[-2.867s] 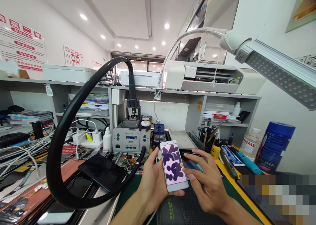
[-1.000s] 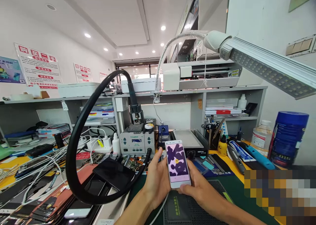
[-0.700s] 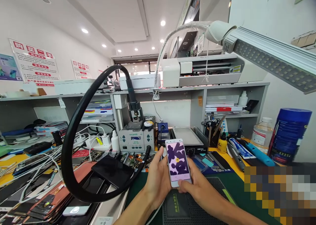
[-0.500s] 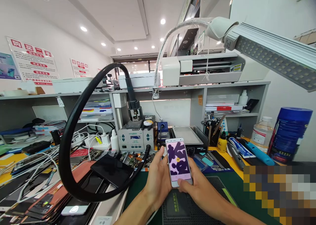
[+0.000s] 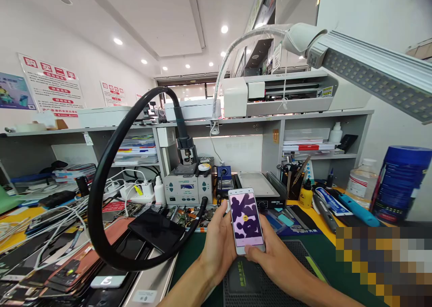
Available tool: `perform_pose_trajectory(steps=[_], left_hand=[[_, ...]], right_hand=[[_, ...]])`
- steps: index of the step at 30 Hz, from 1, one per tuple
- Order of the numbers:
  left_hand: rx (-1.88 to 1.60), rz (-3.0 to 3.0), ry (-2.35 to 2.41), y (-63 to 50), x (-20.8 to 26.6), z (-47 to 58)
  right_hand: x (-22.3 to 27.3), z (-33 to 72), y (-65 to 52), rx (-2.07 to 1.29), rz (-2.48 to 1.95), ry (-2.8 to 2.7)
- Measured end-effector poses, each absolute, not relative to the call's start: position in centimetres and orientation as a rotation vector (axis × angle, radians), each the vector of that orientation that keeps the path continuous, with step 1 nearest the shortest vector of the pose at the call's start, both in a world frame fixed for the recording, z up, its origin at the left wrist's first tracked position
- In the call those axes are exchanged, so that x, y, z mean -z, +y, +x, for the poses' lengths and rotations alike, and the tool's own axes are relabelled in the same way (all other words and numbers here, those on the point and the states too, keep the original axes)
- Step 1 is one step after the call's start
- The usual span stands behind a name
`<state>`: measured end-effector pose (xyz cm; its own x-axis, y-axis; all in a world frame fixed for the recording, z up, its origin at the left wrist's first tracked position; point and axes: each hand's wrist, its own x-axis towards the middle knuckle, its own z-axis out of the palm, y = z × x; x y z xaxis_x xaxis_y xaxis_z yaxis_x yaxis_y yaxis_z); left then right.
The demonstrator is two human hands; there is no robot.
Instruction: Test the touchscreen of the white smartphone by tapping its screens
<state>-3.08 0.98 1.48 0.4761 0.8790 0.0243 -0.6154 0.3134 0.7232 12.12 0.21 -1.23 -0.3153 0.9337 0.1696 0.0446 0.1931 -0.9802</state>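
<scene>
A: What is found nearest to the camera?

B: A white phone [image 5: 246, 224] is held, tilted, above the black pad [image 5: 266, 294], over the near middle of the yellow worktop [image 5: 322, 226]. Its left side is cradled in the left hand [image 5: 218, 244]; its lower right corner is gripped by the right hand [image 5: 273, 251], with the thumb laid at the bottom edge. The pad is placed on a green mat [image 5: 187, 253].

A: And how is the rest of the surface used?

B: Toward the left edge, phone panels [image 5: 89, 260] are stacked, and white cables [image 5: 76, 215] are spread over part of them. Above, a black hose [image 5: 96, 185] is arched in a loop. Toward the right edge, a blue tool [image 5: 358, 211] is laid near a clear bottle [image 5: 362, 181] and a blue can [image 5: 401, 181]. Along the back edge, a grey station [image 5: 189, 190] is set.

A: What is seen farther away?

B: Behind the back edge, a white machine [image 5: 234, 98] is carried by a grey shelf [image 5: 270, 140]. To this shelf a lamp [image 5: 381, 73] is fixed, bent to the right. On the left wall, red-lettered posters [image 5: 52, 84] are hung, and the white ceiling [image 5: 162, 10] is dotted with round lights [image 5: 224, 28].
</scene>
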Motion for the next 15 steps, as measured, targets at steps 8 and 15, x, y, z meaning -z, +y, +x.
perform_pose_trajectory(steps=[8,15], left_hand=[[-1.019,0.774,0.414,1.08,-1.39,-3.07],[-1.008,0.796,0.405,1.1,-1.2,-3.1]], right_hand=[[1.04,12.14,0.21,-1.218,-0.952,-1.596],[0.97,12.25,0.22,-1.203,-0.966,-1.619]])
